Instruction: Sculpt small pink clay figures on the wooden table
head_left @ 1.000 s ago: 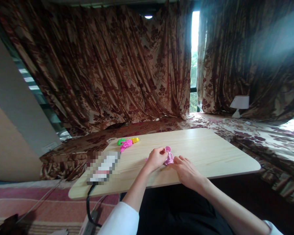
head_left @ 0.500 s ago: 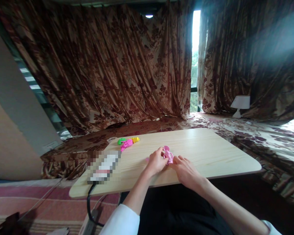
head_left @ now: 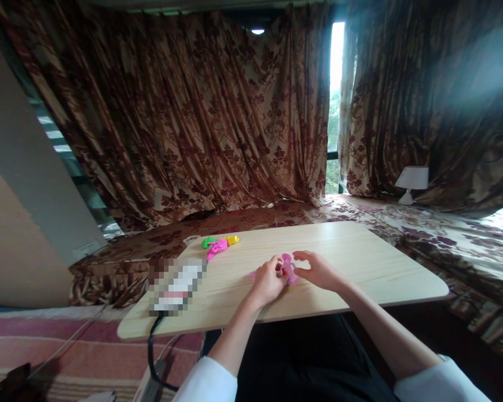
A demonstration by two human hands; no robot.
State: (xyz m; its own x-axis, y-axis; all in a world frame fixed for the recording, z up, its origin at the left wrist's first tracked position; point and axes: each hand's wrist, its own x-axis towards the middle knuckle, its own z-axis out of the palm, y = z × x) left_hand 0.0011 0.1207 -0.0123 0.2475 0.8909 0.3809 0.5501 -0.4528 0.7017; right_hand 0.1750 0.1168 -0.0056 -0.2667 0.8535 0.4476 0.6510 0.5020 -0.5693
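Observation:
A small pink plastic toy [head_left: 290, 272] with a rounded, disc-like top stands near the middle of the table; I cannot make out its exact kind. Fingers of my left hand [head_left: 269, 282] are closed on its left side and hide part of it. On the other side, my right hand [head_left: 318, 270] has thumb and fingers apart, their tips close to the toy; whether the thumb touches it I cannot tell. A pale pink bit [head_left: 252, 274] shows on the tabletop just left of my left hand.
The light wooden table [head_left: 373, 273] has rounded corners. At its back left lie a bright pink piece [head_left: 217, 249], a green piece [head_left: 208, 242] and a yellow piece [head_left: 233, 240]. A blurred-out device [head_left: 178, 287] with a black cable sits front left. Beyond, a white lamp [head_left: 413, 177] stands by curtains.
My right hand has lifted from the toy's lower right side and opened its fingers, moving slightly up. My left hand stays on the toy, which now looks more upright.

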